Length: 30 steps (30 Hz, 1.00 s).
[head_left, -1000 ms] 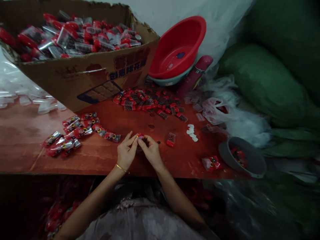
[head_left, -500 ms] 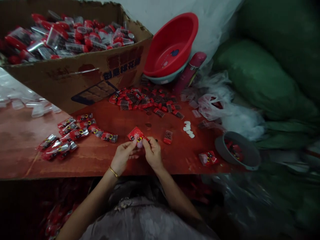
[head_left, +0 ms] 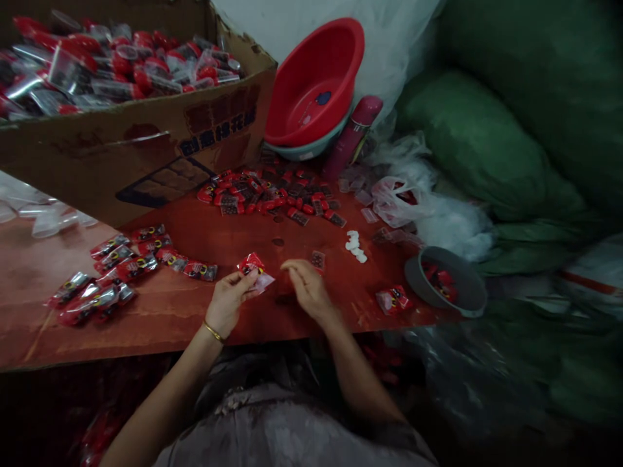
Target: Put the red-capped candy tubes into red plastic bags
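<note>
Our left hand point(head_left: 228, 301), nearly closed, pinches a red-and-clear printed packet point(head_left: 263, 281) over the red tabletop point(head_left: 168, 308); our right hand point(head_left: 310, 287) curls loosely beside a dotted plastic case point(head_left: 318, 259), and we cannot tell whether it grips anything. Similar packets point(head_left: 131, 266) lie leftward, before a cardboard box point(head_left: 150, 155).

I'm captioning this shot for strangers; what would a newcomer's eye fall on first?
Probably the bright red basin, tilted in a pale teal one at the back, and the big cardboard box at upper left, heaped with red-and-clear containers. Next, perhaps, the left hand near the middle, a gold-coloured bracelet on its wrist, holding a small red-and-clear packet above the reddish tabletop.
</note>
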Motion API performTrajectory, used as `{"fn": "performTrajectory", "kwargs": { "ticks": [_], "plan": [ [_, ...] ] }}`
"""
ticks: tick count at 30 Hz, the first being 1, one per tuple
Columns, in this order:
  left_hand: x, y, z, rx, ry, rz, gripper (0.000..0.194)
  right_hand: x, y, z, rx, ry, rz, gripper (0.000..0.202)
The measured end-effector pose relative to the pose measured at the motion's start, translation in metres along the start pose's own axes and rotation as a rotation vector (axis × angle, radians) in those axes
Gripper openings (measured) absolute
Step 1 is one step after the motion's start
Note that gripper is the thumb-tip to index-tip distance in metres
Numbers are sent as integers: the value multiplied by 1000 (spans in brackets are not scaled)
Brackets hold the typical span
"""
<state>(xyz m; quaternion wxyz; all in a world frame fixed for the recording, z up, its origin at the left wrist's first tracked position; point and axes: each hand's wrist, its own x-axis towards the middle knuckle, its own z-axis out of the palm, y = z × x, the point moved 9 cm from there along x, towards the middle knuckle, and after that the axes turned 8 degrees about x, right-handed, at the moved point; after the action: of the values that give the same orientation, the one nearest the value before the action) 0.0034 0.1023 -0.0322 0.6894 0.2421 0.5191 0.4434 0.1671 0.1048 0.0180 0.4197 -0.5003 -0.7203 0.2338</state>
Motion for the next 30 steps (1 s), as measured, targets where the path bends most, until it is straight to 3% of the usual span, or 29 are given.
{"fn": "performTrajectory", "kwargs": {
  "ticks": [2, 4, 7, 10, 15, 22, 30],
  "plan": [
    [1, -2, 0, -24, -24, -45, 39, 6, 24, -27, -253, -49, -16, 37],
    [2, -4, 3, -45, -61, -79, 36, 10, 51, -42, -444, -190, -17, 48],
    [0, -11, 10, -59, -125, -137, 32, 9, 77, -49, -559, -363, -29, 50],
    [-3, -15, 14, -64, -162, -168, 28, 3, 78, -45, -565, -436, -60, 36],
    [-7, -13, 8, -61, -141, -161, 27, -12, 66, -38, -562, -414, -64, 42],
    [-7, -9, -2, -56, -49, -104, 32, -28, 57, -32, -432, -259, 57, 22],
    [-8, -14, -3, 10, -25, -102, 44, -38, 56, -15, -459, -162, 78, 34]
  ]
}}
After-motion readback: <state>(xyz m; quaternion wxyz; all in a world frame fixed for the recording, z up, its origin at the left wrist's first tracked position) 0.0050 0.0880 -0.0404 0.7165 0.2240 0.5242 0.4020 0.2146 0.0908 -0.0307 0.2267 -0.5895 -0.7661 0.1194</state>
